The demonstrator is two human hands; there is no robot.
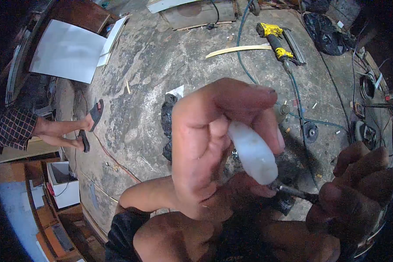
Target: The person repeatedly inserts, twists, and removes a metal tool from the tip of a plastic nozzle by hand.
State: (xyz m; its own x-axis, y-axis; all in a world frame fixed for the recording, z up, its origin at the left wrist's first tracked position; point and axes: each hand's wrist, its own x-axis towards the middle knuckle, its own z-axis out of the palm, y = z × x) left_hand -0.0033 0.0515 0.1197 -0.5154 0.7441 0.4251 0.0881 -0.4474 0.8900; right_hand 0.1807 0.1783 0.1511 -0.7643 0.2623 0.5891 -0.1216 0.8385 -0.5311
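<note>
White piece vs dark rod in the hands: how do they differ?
Shape: the white piece is broad and rounded; the dark rod is slim and straight.
Hold: the white piece sits in the left hand, the dark rod in the right hand.
Both are held above the floor.

Floor: I get grey concrete (148, 56), worn, blotched dark and pale, small scraps scattered about.
Upper left: big white panel (67, 50), a narrow white board (114, 41) just beside it, brown wooden panel (89, 19) behind.
Top edge: I see a low wooden box (198, 16) with a pale top, cut off by the frame.
Lower left: brown wooden furniture (34, 174) with open compartments; white open-topped box (66, 187) against it; pale bluish surface (13, 214), can't tell what.
Upper right: black plastic bag (323, 32) on the floor.
Floor lines: blue hose (299, 105).
Light: brighter mid-floor, corners too dark for me.
</note>
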